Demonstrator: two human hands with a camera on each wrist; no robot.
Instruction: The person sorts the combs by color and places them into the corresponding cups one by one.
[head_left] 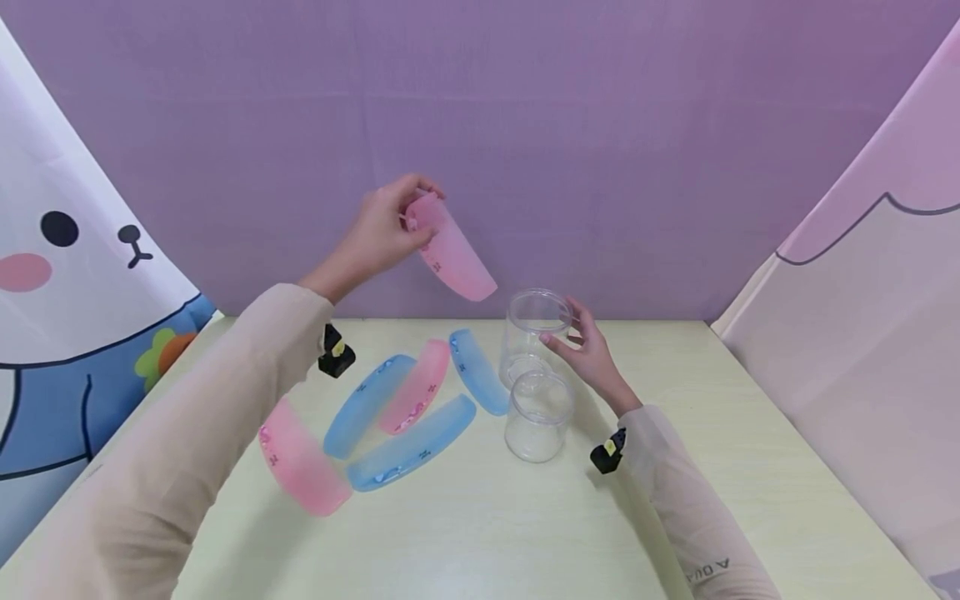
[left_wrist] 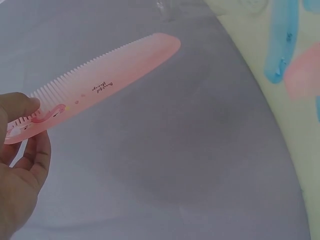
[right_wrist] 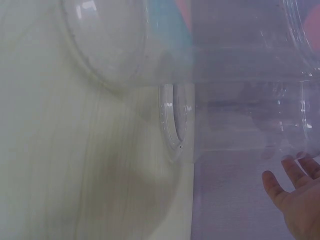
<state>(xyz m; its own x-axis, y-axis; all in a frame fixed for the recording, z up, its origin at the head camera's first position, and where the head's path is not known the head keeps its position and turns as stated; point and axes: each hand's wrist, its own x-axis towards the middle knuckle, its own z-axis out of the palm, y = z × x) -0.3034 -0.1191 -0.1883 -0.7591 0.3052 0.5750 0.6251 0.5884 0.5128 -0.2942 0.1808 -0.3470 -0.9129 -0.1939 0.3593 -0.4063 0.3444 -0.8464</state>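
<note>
My left hand (head_left: 386, 221) holds a pink comb (head_left: 459, 258) raised above the far side of the table. The thumb and fingers pinch it at one end, and its teeth face up in the left wrist view. My right hand (head_left: 588, 350) is at the right side of the rear clear jar (head_left: 517, 333). Its fingers are spread, with fingertips at the jar's wall in the right wrist view; how firmly they touch is unclear. In front of that jar stands a second clear jar (head_left: 536, 433). Both jars are upright and lidless.
Several combs lie on the table (head_left: 450, 542) left of the jars: a pink comb (head_left: 303, 467), a blue comb (head_left: 412, 446), another blue comb (head_left: 363, 404), a pink comb (head_left: 420, 387) and a blue comb (head_left: 478, 375). A purple cloth (head_left: 600, 150) hangs behind.
</note>
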